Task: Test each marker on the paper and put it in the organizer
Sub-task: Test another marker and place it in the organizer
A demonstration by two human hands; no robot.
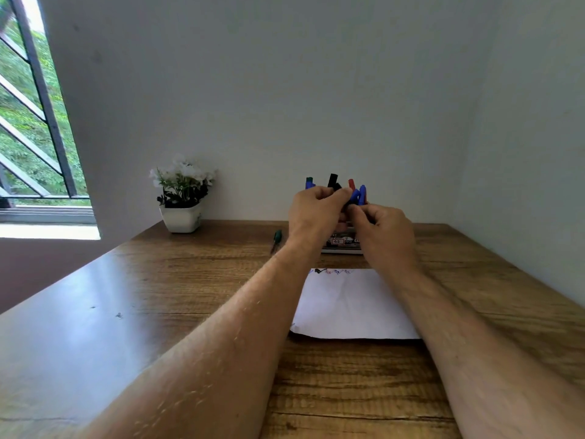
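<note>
Both my hands reach to the organizer (343, 245) at the back of the wooden desk, which they mostly hide. My left hand (313, 213) and my right hand (383, 229) both pinch a blue marker (356, 197) above it. Several markers stand in the organizer: a green and blue one (309, 182), a black one (332, 180), a red one (351, 183) and a blue one (363, 193). A green marker (276, 239) lies on the desk to the organizer's left. The white paper (351, 304) lies in front, with coloured scribbles (332, 271) along its far edge.
A white pot with white flowers (182, 198) stands at the desk's back left, against the wall. A barred window (34, 122) is at the far left. The wooden desk (190, 296) runs to the wall on the right.
</note>
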